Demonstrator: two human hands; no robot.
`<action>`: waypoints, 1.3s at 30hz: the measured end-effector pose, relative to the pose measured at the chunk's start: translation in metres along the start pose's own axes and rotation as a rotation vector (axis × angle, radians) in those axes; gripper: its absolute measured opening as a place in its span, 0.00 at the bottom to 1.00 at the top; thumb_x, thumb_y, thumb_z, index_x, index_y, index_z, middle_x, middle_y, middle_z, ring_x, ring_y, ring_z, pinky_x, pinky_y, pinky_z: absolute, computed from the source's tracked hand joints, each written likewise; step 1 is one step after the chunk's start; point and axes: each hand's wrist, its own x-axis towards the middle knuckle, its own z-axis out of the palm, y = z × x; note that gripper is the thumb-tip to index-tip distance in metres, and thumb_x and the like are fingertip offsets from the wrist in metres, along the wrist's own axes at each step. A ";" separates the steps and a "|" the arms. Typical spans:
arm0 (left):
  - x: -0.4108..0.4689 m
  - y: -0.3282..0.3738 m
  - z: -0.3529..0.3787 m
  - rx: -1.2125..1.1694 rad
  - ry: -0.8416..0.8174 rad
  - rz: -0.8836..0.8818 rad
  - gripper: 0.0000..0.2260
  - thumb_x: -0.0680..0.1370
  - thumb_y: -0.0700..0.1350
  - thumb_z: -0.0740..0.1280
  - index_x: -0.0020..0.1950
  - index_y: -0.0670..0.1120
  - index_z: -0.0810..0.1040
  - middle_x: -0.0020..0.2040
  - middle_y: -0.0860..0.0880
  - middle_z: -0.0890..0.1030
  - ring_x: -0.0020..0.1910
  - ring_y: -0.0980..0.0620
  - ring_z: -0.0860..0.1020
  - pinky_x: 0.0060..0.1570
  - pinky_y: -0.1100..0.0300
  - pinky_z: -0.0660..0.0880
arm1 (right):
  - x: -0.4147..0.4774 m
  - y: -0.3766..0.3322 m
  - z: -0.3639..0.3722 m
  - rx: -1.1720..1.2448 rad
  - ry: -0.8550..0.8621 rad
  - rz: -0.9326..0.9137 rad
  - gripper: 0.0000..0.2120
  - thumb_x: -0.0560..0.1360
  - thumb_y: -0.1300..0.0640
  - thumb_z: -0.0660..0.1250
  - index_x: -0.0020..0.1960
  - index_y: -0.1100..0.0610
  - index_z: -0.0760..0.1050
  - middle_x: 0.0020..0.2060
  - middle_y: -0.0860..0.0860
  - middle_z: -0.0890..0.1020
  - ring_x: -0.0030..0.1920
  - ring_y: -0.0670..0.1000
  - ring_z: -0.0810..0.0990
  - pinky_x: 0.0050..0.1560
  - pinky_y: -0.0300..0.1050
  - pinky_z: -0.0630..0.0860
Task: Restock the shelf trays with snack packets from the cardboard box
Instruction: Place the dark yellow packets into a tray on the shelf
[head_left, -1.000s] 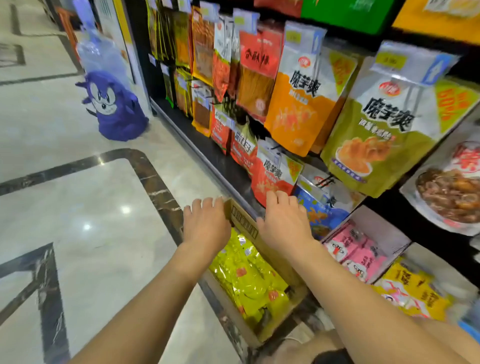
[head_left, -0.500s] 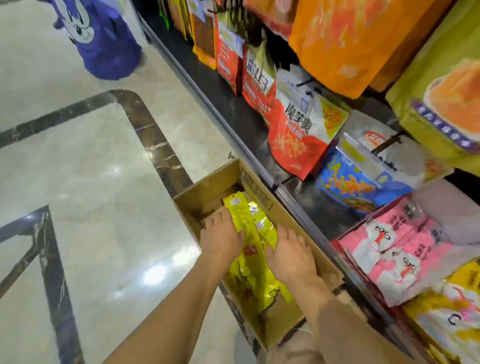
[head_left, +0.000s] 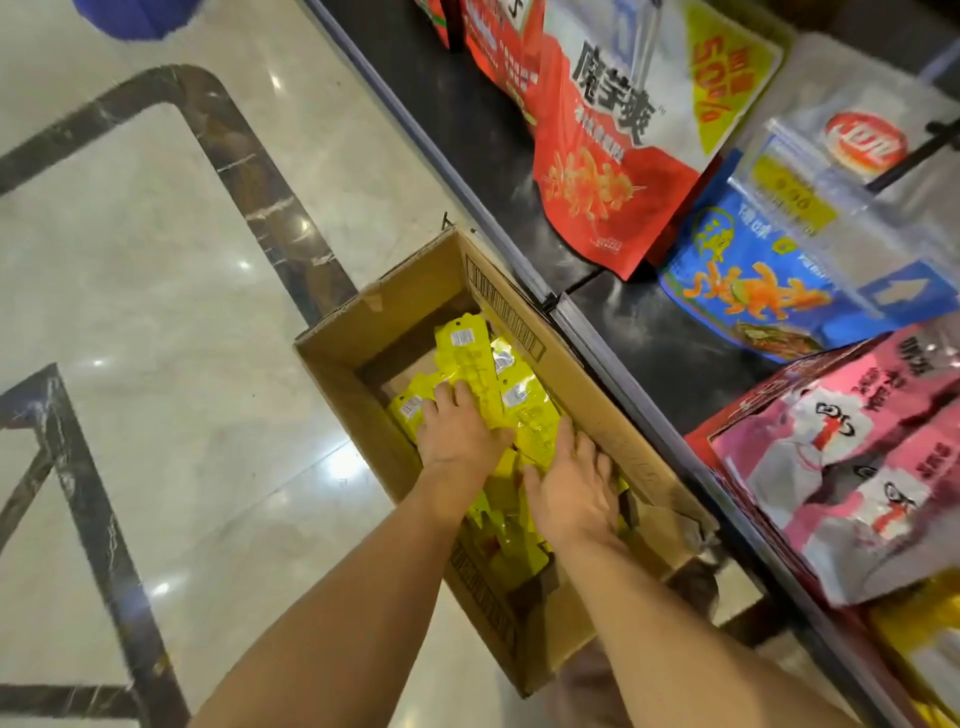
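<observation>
Two hands, left hand (head_left: 460, 434) and right hand (head_left: 569, 491), rest straight-fingered on yellow packets (head_left: 475, 358) in the cardboard box (head_left: 358, 325); ungripped, slick packets may spill on lifting.

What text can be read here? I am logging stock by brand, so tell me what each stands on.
"魔芋爽": red and white packet on the shelf.
"50%": yellow corner of that packet.
Blurred: red logo on the silver packet, blue packet, pink packets, yellow price tag.
Too small: labels on the yellow packets, print on the cardboard box.
</observation>
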 end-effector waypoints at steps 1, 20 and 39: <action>0.001 -0.003 0.002 -0.011 0.011 0.010 0.41 0.73 0.62 0.70 0.79 0.46 0.56 0.77 0.45 0.59 0.75 0.40 0.59 0.67 0.47 0.67 | 0.002 0.000 0.003 -0.011 0.001 0.010 0.39 0.81 0.40 0.59 0.82 0.53 0.44 0.80 0.56 0.54 0.77 0.63 0.57 0.69 0.58 0.67; -0.033 -0.026 -0.004 -0.624 0.106 0.029 0.22 0.70 0.48 0.65 0.64 0.54 0.73 0.53 0.51 0.81 0.50 0.45 0.81 0.52 0.46 0.79 | 0.011 -0.010 -0.008 0.085 0.081 -0.044 0.16 0.80 0.47 0.65 0.63 0.54 0.70 0.59 0.56 0.72 0.60 0.60 0.75 0.55 0.54 0.73; -0.152 -0.055 -0.140 -1.337 0.282 0.133 0.14 0.73 0.53 0.71 0.59 0.58 0.78 0.52 0.49 0.85 0.51 0.44 0.84 0.50 0.36 0.81 | -0.068 -0.072 -0.133 1.032 0.171 -0.256 0.08 0.75 0.59 0.74 0.53 0.53 0.79 0.42 0.47 0.86 0.41 0.44 0.85 0.47 0.48 0.81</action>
